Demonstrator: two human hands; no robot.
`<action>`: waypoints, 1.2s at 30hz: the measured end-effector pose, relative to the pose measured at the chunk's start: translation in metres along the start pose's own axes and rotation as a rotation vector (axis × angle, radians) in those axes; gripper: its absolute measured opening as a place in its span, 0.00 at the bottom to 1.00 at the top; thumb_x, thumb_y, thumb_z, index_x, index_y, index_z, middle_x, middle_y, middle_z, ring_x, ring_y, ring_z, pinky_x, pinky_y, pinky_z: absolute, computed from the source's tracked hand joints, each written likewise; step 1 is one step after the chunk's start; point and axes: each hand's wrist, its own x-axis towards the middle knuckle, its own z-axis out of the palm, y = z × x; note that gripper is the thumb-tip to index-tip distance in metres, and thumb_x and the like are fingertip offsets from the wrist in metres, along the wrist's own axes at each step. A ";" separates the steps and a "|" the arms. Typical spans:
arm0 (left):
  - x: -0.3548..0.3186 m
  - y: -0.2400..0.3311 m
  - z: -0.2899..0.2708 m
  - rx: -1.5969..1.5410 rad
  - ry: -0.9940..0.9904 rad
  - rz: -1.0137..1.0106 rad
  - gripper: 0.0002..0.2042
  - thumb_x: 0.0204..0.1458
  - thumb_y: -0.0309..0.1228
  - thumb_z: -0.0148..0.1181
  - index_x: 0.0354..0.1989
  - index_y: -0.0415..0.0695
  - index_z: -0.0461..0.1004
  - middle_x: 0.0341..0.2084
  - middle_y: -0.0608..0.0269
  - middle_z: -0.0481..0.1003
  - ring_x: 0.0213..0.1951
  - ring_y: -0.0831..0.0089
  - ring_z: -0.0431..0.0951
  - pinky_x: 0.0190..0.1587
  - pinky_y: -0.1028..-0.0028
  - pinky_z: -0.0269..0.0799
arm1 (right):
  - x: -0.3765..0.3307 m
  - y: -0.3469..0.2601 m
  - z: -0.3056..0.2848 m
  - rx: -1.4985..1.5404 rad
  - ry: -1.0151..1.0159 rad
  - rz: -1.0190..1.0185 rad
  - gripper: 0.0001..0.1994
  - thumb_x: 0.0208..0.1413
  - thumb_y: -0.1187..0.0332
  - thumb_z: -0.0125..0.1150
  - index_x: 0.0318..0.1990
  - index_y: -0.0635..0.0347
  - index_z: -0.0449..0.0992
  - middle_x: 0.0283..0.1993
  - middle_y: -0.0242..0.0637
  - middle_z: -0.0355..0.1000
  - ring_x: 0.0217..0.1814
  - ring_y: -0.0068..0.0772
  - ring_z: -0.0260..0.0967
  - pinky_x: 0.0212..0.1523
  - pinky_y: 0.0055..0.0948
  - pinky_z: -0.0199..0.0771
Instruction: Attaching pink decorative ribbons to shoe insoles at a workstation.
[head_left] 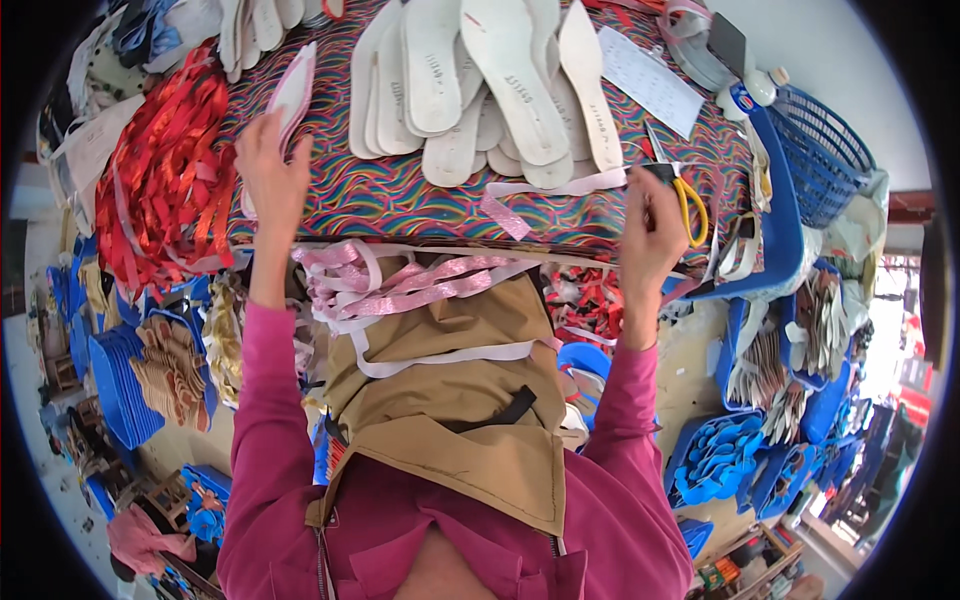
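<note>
Beneath the left hand, its thumb parted from the fingers, a pink-edged insole is partly covered, its long axis pointed away from the body and slightly rightward, its tip past the fingertips — whether it is gripped cannot be told. By the curled fingers of the right hand — their hold unclear too — a pink ribbon is met end-on, laid out leftward, with yellow-handled scissors set just beside.

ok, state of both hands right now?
Left hand: over the pink-edged insole; whether gripping it can't be told.
Right hand: curled, by the yellow-handled scissors and pink ribbon; whether holding either can't be told.
</note>
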 end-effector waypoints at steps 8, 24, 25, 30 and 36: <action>-0.022 0.177 -0.021 -0.736 -0.515 0.553 0.16 0.48 0.16 0.54 0.46 0.41 0.76 0.45 0.62 0.75 0.39 0.64 0.75 0.44 0.70 0.70 | 0.046 0.063 -0.015 -0.343 -0.187 -0.287 0.10 0.52 0.79 0.59 0.43 0.66 0.78 0.43 0.34 0.77 0.33 0.26 0.69 0.31 0.19 0.64; -0.002 0.194 -0.050 -1.138 -0.443 -0.012 0.21 0.48 0.21 0.60 0.54 0.39 0.72 0.50 0.56 0.74 0.47 0.64 0.74 0.53 0.69 0.67 | 0.026 -0.018 -0.057 0.559 -0.491 0.252 0.04 0.55 0.76 0.59 0.37 0.63 0.78 0.30 0.27 0.71 0.28 0.17 0.60 0.31 0.14 0.58; 0.006 0.210 -0.064 -1.260 -0.658 -0.079 0.23 0.48 0.22 0.60 0.56 0.37 0.71 0.53 0.58 0.73 0.50 0.65 0.73 0.54 0.69 0.66 | 0.023 -0.022 -0.056 0.641 -0.477 0.242 0.04 0.54 0.76 0.59 0.37 0.63 0.78 0.31 0.27 0.71 0.28 0.17 0.60 0.31 0.15 0.58; -0.009 0.214 -0.053 -1.587 -0.925 -0.306 0.15 0.52 0.22 0.58 0.49 0.34 0.75 0.37 0.57 0.77 0.33 0.74 0.74 0.39 0.78 0.70 | 0.009 -0.037 -0.041 0.648 -0.377 0.124 0.06 0.52 0.78 0.60 0.38 0.64 0.78 0.36 0.29 0.73 0.28 0.16 0.58 0.30 0.15 0.55; -0.014 0.211 -0.059 -1.745 -0.999 -0.598 0.10 0.55 0.21 0.57 0.44 0.33 0.76 0.24 0.59 0.76 0.21 0.79 0.69 0.26 0.83 0.66 | -0.025 -0.060 -0.030 0.475 -0.253 -0.026 0.07 0.48 0.82 0.60 0.35 0.66 0.78 0.42 0.31 0.74 0.26 0.15 0.55 0.27 0.15 0.53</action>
